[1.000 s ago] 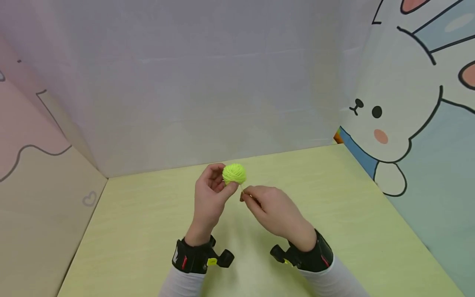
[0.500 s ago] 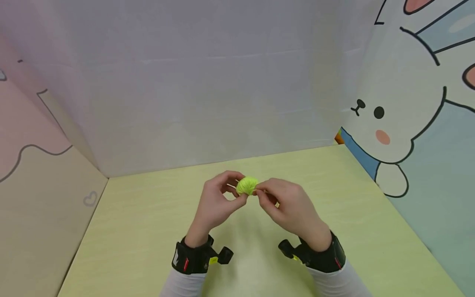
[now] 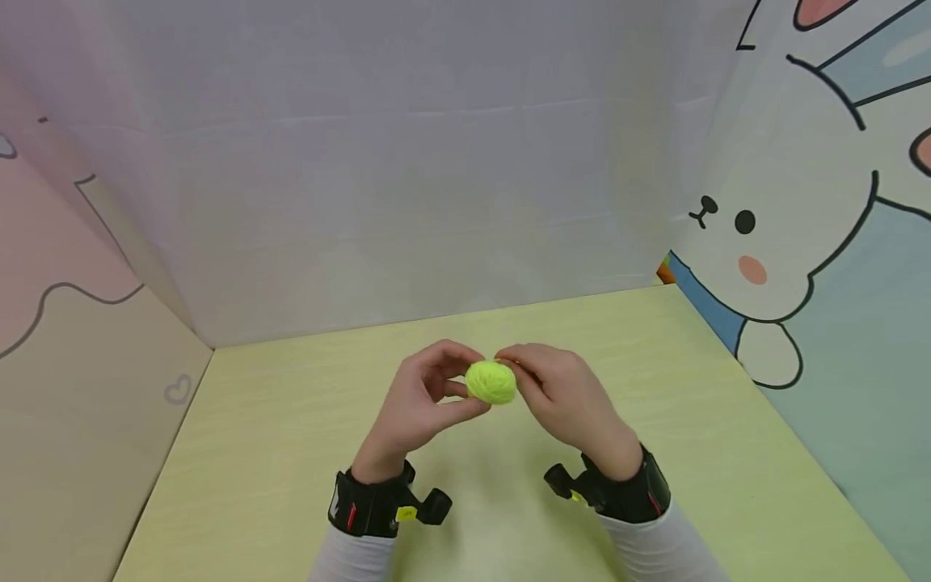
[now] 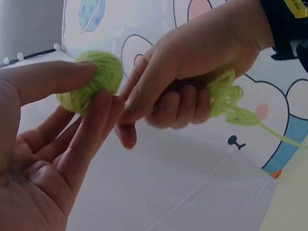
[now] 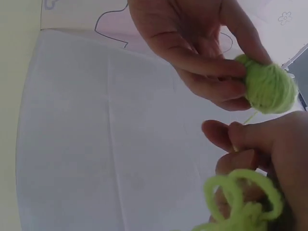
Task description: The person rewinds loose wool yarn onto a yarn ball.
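A small neon yellow-green ball of yarn (image 3: 490, 382) is held above the table between the thumb and fingertips of my left hand (image 3: 429, 396). Beside it, my right hand (image 3: 570, 392) pinches the strand between thumb and index finger. That thin strand (image 5: 250, 118) runs from the ball to the pinch in the right wrist view. Loose loops of yarn (image 4: 228, 101) bunch in the curled lower fingers of the right hand, and a tail trails off to the side in the left wrist view. From the head view the right hand hides these loops.
The pale yellow table (image 3: 291, 420) spreads beneath both hands. A whitish sheet (image 3: 407, 178) stands along its back edge. Printed panels close in the sides, a pink and cream one (image 3: 73, 323) at left and one with a rabbit (image 3: 785, 242) at right.
Both hands and the ball have shifted right, and the ball sits a little lower. The ball has turned in the left fingers. The right hand has gone from below the ball to its upper right side.
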A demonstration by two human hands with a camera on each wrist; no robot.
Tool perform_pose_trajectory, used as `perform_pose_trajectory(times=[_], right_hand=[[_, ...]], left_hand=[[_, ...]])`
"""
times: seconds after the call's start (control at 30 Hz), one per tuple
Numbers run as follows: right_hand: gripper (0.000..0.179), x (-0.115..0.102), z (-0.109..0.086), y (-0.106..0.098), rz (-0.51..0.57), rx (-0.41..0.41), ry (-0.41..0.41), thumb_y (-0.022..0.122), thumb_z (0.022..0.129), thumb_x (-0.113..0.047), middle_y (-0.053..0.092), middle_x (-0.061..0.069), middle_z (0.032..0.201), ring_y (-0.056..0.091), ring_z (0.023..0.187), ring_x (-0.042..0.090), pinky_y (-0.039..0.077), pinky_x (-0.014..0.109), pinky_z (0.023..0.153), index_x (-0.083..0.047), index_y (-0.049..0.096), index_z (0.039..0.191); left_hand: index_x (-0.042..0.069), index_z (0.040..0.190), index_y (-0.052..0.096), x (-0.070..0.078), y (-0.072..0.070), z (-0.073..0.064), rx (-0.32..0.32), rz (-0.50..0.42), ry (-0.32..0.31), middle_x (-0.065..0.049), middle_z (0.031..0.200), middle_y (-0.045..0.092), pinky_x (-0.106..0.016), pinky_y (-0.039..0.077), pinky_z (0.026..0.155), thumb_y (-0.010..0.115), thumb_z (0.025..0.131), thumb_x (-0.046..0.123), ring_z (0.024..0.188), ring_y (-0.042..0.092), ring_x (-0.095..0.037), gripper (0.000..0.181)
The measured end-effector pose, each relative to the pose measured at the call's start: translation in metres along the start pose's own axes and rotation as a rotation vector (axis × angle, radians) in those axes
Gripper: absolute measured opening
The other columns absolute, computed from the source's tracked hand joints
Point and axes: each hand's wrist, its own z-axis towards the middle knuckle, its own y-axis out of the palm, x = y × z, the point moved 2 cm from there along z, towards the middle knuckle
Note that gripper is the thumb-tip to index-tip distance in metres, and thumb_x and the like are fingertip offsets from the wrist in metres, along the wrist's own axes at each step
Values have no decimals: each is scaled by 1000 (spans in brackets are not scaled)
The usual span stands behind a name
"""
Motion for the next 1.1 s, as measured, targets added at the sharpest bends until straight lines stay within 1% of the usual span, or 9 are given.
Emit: perform_pose_trajectory(times=[0.17, 0.33, 0.47, 0.57, 0.73, 0.83, 0.93, 1.0, 1.1], right_hand=[[10, -6, 0, 9, -38, -162, 38, 60, 100, -20, 54, -11, 70, 43, 58, 9, 43, 28, 54, -18, 69, 97], [16, -15, -1, 10, -53, -261, 46, 56, 102, -22, 69, -12, 88, 52, 65, 3, 50, 27, 59, -20, 71, 100], [18, -19, -3, 7, -63, -306, 37, 54, 102, -21, 71, -10, 92, 57, 71, 0, 55, 28, 65, -19, 72, 100], [17, -21, -5, 4, -63, -311, 4, 54, 102, -21, 70, -13, 90, 56, 69, -2, 54, 26, 65, -20, 71, 99], [12, -22, -5, -5, -55, -201, -56, 59, 99, -20, 66, -14, 83, 48, 62, 0, 49, 23, 56, -20, 71, 95], [7, -20, -5, -12, -40, -88, -75, 64, 96, -17, 66, -9, 83, 46, 60, 3, 47, 23, 52, -14, 71, 96], [8, -14, -4, -17, -39, -2, -64, 67, 94, -15, 65, -6, 83, 44, 58, 5, 44, 24, 49, -11, 71, 98], [7, -10, -3, -19, -37, 41, -50, 66, 95, -13, 64, -6, 82, 44, 58, 5, 44, 24, 49, -10, 71, 98], [7, -5, -2, -21, -19, 79, -22, 66, 95, -12, 65, -5, 83, 47, 60, 5, 47, 26, 50, -10, 72, 99]], left_hand=[[-8, 118, 55, 0, -3, 1, 170, -113, -21, -12, 111, 66, -29, 59, 80, 75, 82, -5, 100, 64, -30, 42], [-10, 122, 53, 0, -4, 3, 284, -120, -61, -12, 113, 66, -29, 58, 83, 74, 86, 0, 103, 63, -30, 43], [-7, 122, 55, -2, -4, 6, 351, -54, -90, -15, 112, 65, -29, 59, 80, 74, 87, 2, 100, 64, -32, 41], [-2, 120, 59, -3, -3, 8, 378, 99, -88, -14, 110, 65, -30, 60, 79, 76, 85, 4, 95, 65, -29, 39], [4, 115, 64, 3, 1, 10, 297, 430, -81, -8, 108, 67, -37, 60, 77, 78, 82, -1, 91, 64, -19, 36], [4, 112, 66, 8, 3, 11, 199, 528, -78, -6, 106, 67, -38, 60, 76, 78, 80, -7, 91, 63, -17, 36], [10, 110, 68, 7, 3, 11, 91, 541, -84, -1, 104, 68, -33, 60, 75, 78, 78, -8, 90, 62, -13, 37], [15, 110, 68, 0, 1, 10, 20, 512, -87, 4, 104, 67, -30, 60, 76, 79, 79, -6, 91, 62, -10, 40], [15, 110, 67, 4, 4, 10, -58, 445, -84, 3, 103, 67, -31, 60, 77, 78, 79, -8, 93, 63, -13, 40]])
